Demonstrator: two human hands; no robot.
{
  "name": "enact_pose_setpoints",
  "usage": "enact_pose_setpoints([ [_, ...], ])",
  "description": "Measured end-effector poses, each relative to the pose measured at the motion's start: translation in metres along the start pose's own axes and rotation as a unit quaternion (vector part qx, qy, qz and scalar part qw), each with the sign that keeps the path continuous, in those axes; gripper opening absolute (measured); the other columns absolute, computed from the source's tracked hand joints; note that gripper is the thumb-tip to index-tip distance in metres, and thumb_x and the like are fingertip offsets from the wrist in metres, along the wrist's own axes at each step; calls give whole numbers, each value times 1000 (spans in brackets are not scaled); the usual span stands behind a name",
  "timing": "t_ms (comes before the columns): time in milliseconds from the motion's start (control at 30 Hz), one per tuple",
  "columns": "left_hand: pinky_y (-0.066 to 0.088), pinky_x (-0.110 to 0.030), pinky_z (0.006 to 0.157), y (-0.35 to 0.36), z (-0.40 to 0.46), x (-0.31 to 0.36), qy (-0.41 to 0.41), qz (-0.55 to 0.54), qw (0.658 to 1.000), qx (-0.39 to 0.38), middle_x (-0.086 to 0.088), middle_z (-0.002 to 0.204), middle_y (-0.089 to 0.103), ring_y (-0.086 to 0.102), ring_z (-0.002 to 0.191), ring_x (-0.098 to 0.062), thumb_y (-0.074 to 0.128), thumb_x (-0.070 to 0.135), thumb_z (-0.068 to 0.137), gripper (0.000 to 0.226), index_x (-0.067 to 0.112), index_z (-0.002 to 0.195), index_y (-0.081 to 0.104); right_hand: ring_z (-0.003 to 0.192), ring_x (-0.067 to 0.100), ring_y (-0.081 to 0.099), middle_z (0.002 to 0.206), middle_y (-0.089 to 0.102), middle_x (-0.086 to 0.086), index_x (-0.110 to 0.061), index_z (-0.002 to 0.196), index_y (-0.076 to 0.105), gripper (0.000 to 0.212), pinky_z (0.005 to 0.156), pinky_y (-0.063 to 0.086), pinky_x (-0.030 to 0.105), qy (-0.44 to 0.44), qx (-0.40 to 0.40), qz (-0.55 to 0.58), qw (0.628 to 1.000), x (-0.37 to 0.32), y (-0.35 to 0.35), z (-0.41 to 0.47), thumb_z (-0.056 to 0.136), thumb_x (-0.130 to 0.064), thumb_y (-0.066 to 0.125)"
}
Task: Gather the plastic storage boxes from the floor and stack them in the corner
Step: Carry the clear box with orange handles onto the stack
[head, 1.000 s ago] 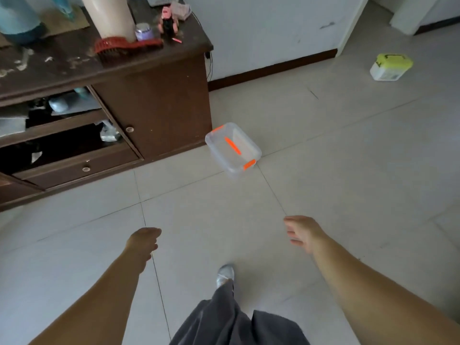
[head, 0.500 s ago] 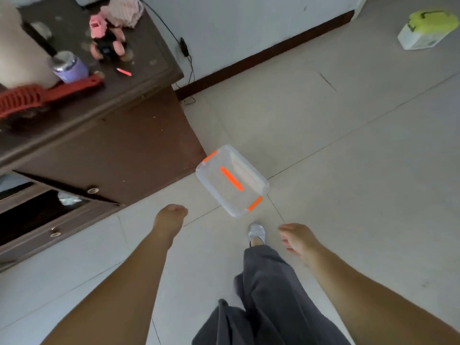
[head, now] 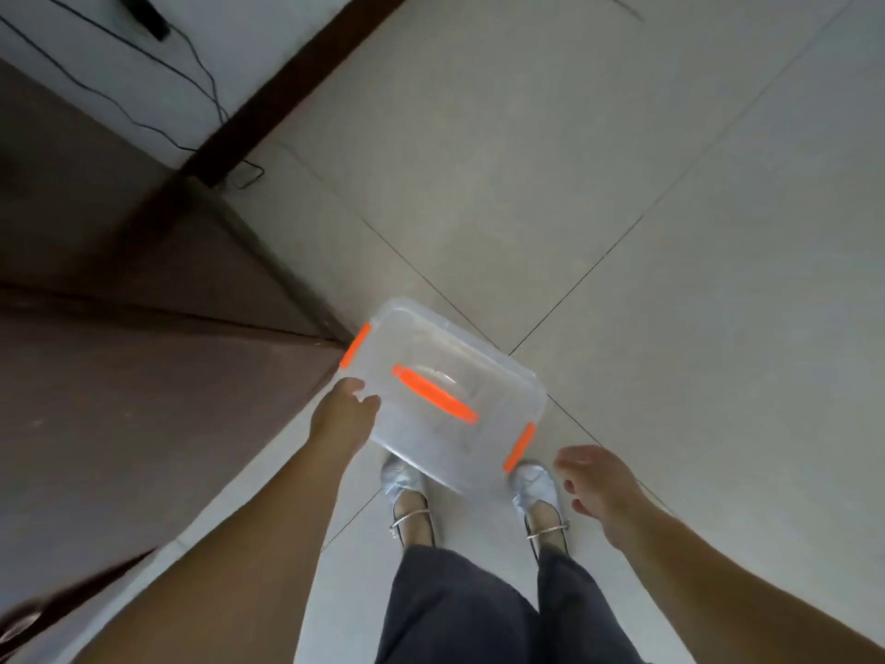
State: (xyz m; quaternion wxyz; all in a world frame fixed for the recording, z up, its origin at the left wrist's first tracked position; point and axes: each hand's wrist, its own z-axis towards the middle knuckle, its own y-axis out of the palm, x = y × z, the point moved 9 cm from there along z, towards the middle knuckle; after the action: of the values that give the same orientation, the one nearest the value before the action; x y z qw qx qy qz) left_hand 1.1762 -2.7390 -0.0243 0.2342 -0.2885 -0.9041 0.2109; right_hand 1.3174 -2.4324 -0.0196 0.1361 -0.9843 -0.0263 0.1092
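1. The clear box with orange handle sits lidded on the floor, just beside the cabinet; contents unclear.
2. Your left hand touches its edge, fingers loosely curled.
3. Your right hand hovers near, fingers spread.

Pale tiled floor with dark grout lines. Dark brown cabinet on left. White wall with dark baseboard; black cables trail down it.
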Motion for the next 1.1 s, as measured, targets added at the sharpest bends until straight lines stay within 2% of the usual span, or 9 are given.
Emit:
enact_pose_setpoints([
  [33, 39, -42, 108, 3, 19, 2, 4, 19, 1000, 0, -20, 136, 53, 50, 126, -35, 57, 17, 89, 48, 6, 135, 47, 89, 22, 57, 93, 58, 4, -19, 92, 60, 11, 87, 48, 34, 8, 8, 9, 1000, -1, 4, 12, 85, -11, 59],
  [133, 37, -38, 108, 22, 82, 5, 16, 96, 995, 10, -17, 146, 43, 44, 132, -33, 60, 24, 88, 65, 12, 146, 32, 115, 33, 57, 122, 59, 16, -10, 128, 52, 46, 104, 43, 45, 52, 39, 42, 997, 14, 22, 69, 85, -19, 64],
  [233, 31, -39, 109, 37, 130, 7, 48, 151, 987, 33, -15, 151, 35, 36, 137, -33, 66, 34, 83, 83, 23, 151, 19, 124, 32, 51, 139, 50, 16, -9, 141, 39, 67, 101, 40, 35, 86, 58, 73, 992, 28, 42, 109, 83, -27, 68],
  [367, 17, -42, 117, 47, 178, 7, 60, 201, 975, 68, -20, 157, 19, 17, 146, -32, 70, 48, 76, 103, 9, 152, 12, 131, 31, 45, 148, 41, 12, -11, 148, 26, 86, 101, 41, 40, 110, 56, 134, 983, 44, 73, 155, 79, -35, 73],
  [467, 27, -35, 115, 46, 205, 6, 71, 138, 986, 66, -18, 153, 32, 32, 142, -30, 75, 41, 74, 100, 2, 149, 21, 94, 23, 61, 114, 65, 6, -12, 132, 51, 61, 68, 46, 30, 112, 45, 177, 977, 52, 92, 171, 80, -36, 71],
  [667, 45, -35, 88, 31, 209, -9, 10, 76, 997, 22, -20, 127, 57, 57, 115, -33, 74, 39, 76, 71, 2, 130, 48, 74, 20, 62, 90, 66, 7, -11, 112, 61, 32, 67, 52, 34, 107, 36, 246, 963, 52, 91, 166, 83, -23, 69],
  [867, 49, -47, 99, 27, 137, -30, -34, -17, 999, -28, -21, 122, 63, 62, 111, -34, 76, 29, 76, 61, 3, 127, 53, 96, 31, 61, 106, 65, 11, -9, 119, 58, 43, 94, 51, 50, 95, 50, 143, 984, 40, 38, 114, 82, -28, 69],
  [1000, 48, -49, 99, 8, 55, -39, -64, -64, 995, -39, -17, 123, 62, 60, 111, -36, 72, 34, 79, 62, 7, 130, 50, 103, 35, 62, 112, 66, 15, -7, 122, 58, 46, 93, 51, 52, 43, 65, 81, 994, 4, -17, 56, 82, -26, 70],
  [1100, 47, -45, 96, -11, -9, -47, -99, -110, 989, -19, -19, 120, 63, 60, 110, -37, 66, 37, 83, 54, 4, 124, 55, 92, 33, 63, 104, 66, 17, -6, 112, 60, 37, 82, 55, 48, 1, 73, 14, 997, -25, -51, 12, 82, -24, 69],
])
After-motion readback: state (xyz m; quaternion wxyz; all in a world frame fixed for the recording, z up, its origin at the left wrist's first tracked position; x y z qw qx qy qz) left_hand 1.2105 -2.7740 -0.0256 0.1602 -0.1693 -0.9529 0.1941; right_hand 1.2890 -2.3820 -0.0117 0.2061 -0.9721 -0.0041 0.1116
